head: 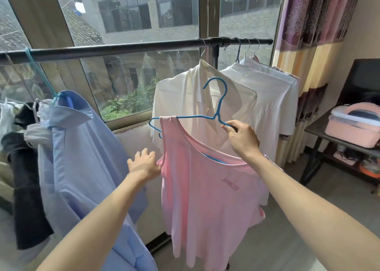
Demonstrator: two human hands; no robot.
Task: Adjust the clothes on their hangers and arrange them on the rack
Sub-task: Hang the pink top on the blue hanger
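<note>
Head view, the only one: you had the pink top (205, 198) on the blue hanger (213, 106), held up in front of you and below the rack bar (133, 47), not hooked on yet. Your right hand (241, 139) was pinching the hanger's right arm just beside the neck, so it was the nearer hand and carried the weight. Your left hand (144, 162) was gripping the top's left armhole edge, fingers curled into the fabric.

The hanger's long axis ran left-right, roughly along the bar, hook up with its opening to the left. Only the left strap sat on the hanger; the right side had slid off and sagged, which I'd guess was the fix needed before hanging.

The open stretch of bar lay up and left of the hook, between the blue shirt (82, 157) and the white shirts (226, 98).
</note>
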